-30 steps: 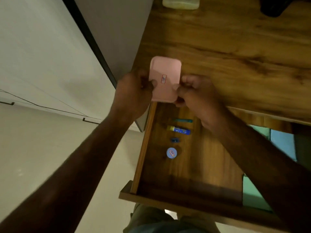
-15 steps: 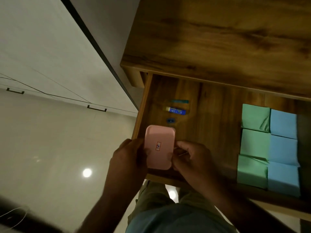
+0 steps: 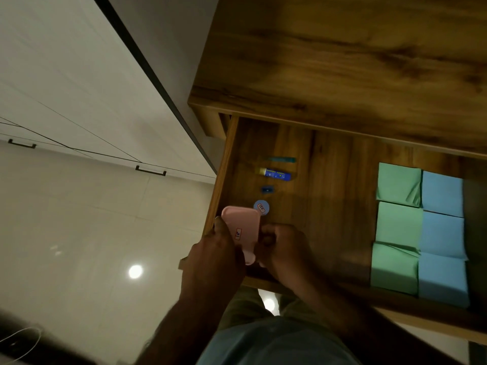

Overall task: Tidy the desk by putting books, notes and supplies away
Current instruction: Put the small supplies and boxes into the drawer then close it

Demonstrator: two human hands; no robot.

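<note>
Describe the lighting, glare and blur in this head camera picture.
Head view: dim, warm light; two bright lamp reflections glare on the glossy floor; the drawer interior lies in shadow; forearms and the lower edge are motion-blurred; wide-angle lens bends the wall lines.

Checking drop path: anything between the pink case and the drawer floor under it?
Mostly clear. Both hands hold the pink case over the drawer's front-left corner; only the round blue disc sits at its far edge.

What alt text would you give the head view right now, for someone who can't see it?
Both hands, left hand and right hand, hold a flat pink plastic case over the near left corner of an open wooden desk drawer. The drawer holds a blue glue stick, a round blue tin and green and blue sticky-note pads.
</note>
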